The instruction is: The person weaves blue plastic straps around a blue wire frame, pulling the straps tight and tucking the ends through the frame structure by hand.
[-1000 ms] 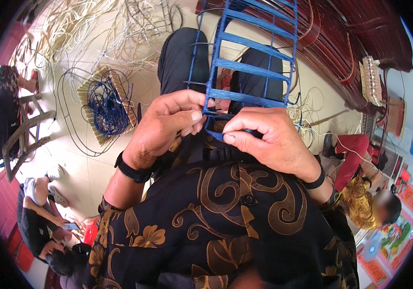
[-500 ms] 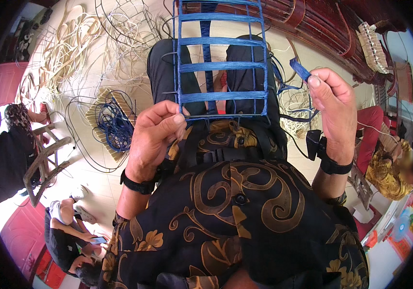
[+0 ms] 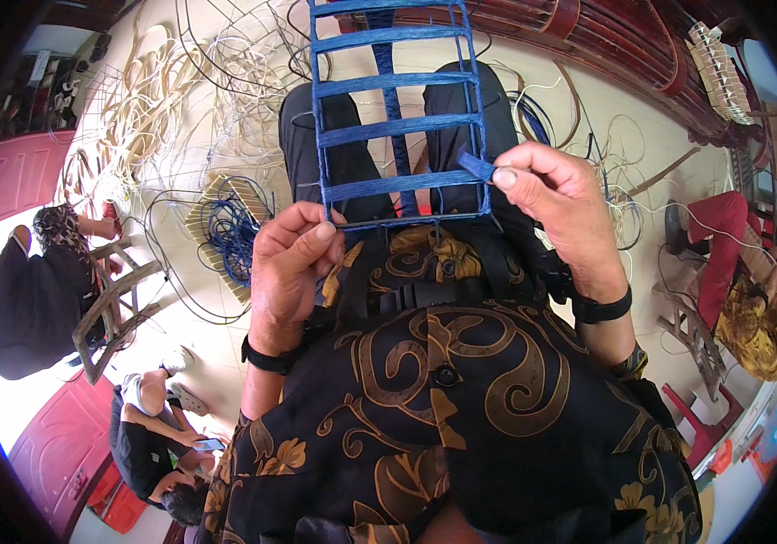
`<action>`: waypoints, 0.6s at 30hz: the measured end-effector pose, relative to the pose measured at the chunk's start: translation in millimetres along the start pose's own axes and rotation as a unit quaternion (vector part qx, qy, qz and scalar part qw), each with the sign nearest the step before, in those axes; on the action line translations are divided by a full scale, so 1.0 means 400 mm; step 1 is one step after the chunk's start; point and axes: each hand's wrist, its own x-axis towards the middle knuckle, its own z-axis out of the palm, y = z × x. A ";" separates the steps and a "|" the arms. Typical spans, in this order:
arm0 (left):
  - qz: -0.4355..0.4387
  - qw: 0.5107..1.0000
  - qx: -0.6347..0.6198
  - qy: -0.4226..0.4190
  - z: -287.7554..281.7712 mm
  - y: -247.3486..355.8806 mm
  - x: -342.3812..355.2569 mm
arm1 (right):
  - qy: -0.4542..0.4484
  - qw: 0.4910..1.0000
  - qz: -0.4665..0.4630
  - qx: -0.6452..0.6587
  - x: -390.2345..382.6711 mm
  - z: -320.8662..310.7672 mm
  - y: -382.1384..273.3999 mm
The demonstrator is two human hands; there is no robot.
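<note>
Near tangled blue cord, the left hand pinches a frame, the right hand a strip.

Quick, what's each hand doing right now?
Left hand: closed, pinching the near left corner of the blue frame.
Right hand: closed, pinching a blue strip.

Frame lies over the knees, centre. Left, cord bundle sits on mat on floor; loose strips lie far left.

Left grip lower — set in a pinch, right grip higher — likewise pinched
</note>
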 end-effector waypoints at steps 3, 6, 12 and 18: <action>-0.004 1.000 0.010 0.008 0.012 0.005 0.002 | -0.013 1.000 0.013 -0.024 0.008 0.007 0.016; -0.006 1.000 0.022 0.004 0.014 0.009 0.002 | -0.011 1.000 0.007 -0.002 0.011 0.012 0.015; -0.008 1.000 0.004 -0.024 0.006 0.008 0.001 | -0.010 0.999 0.033 -0.020 0.016 0.008 0.023; 0.002 1.000 0.009 -0.030 0.002 0.009 -0.005 | -0.023 0.998 0.007 -0.051 0.012 0.016 -0.010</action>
